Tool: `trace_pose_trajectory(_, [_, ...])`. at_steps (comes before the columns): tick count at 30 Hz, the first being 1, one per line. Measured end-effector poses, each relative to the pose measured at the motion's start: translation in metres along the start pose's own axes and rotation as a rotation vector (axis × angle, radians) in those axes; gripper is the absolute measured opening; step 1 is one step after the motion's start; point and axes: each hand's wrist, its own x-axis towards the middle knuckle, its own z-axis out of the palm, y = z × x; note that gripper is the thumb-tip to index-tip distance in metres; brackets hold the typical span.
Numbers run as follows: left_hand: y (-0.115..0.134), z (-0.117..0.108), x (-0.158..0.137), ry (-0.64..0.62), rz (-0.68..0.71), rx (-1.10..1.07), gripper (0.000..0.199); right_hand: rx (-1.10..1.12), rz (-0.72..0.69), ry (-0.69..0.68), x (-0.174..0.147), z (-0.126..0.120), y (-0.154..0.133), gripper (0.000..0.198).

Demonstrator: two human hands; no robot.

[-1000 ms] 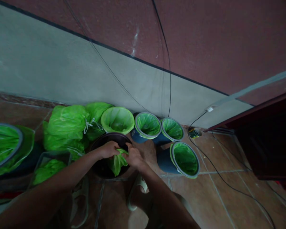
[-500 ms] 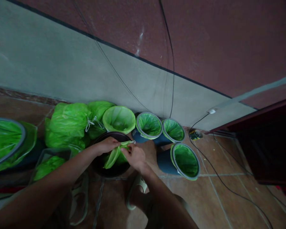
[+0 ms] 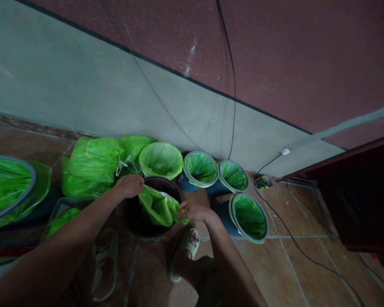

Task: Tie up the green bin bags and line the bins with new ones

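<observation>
A green trash bag (image 3: 160, 207) is stretched between my two hands over a dark round bin (image 3: 137, 228), its lower part hanging inside. My left hand (image 3: 131, 186) pinches one edge of the bag at the bin's far left rim. At the right side of the rim, my right hand (image 3: 193, 210) grips the opposite edge. A white drawstring piece shows at the bag's top edge. How far the bag reaches down inside the bin is hidden.
Lined bins stand along the wall: a pale one (image 3: 161, 161), blue ones (image 3: 201, 168) (image 3: 233, 175) (image 3: 250, 216) and a grey-rimmed one (image 3: 33, 179). Stuffed green bags (image 3: 92, 164) sit left of my left hand. A black cable (image 3: 301, 245) crosses the tiles; my sandals (image 3: 106, 264) are below.
My hands have moved apart, left hand up and left, right hand slightly right. The bag between them has spread from a narrow bunch into a wider sheet.
</observation>
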Motion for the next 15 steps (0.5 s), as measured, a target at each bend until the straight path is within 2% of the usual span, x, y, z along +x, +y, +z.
trace_pose_trajectory(2, [0.002, -0.002, -0.003, -0.011, 0.049, 0.009, 0.022, 0.012, 0.035, 0.045, 0.003, -0.001, -0.001, 0.022])
trace_pose_trajectory(5, [0.006, -0.001, -0.004, -0.013, 0.135, -0.022, 0.024, -0.008, 0.158, 0.269, 0.01, -0.001, -0.013, 0.038])
trace_pose_trajectory(8, [0.012, -0.001, -0.003, 0.023, 0.236, -0.065, 0.027, 0.07, 0.126, 0.431, 0.017, 0.007, -0.026, 0.04])
trace_pose_trajectory(10, [0.015, -0.001, -0.003, 0.042, 0.289, -0.078, 0.029, 0.08, 0.071, 0.42, 0.02, 0.016, -0.03, 0.047])
trace_pose_trajectory(12, [0.018, -0.001, -0.003, 0.069, 0.28, -0.067, 0.031, 0.06, 0.071, 0.343, 0.023, 0.025, -0.031, 0.035])
trace_pose_trajectory(14, [0.02, 0.0, -0.004, 0.098, 0.198, -0.042, 0.034, 0.119, 0.103, 0.314, 0.027, 0.033, -0.03, 0.019])
trace_pose_trajectory(15, [0.02, 0.002, -0.005, 0.098, 0.131, -0.029, 0.039, 0.197, 0.111, 0.339, 0.029, 0.036, -0.028, 0.018])
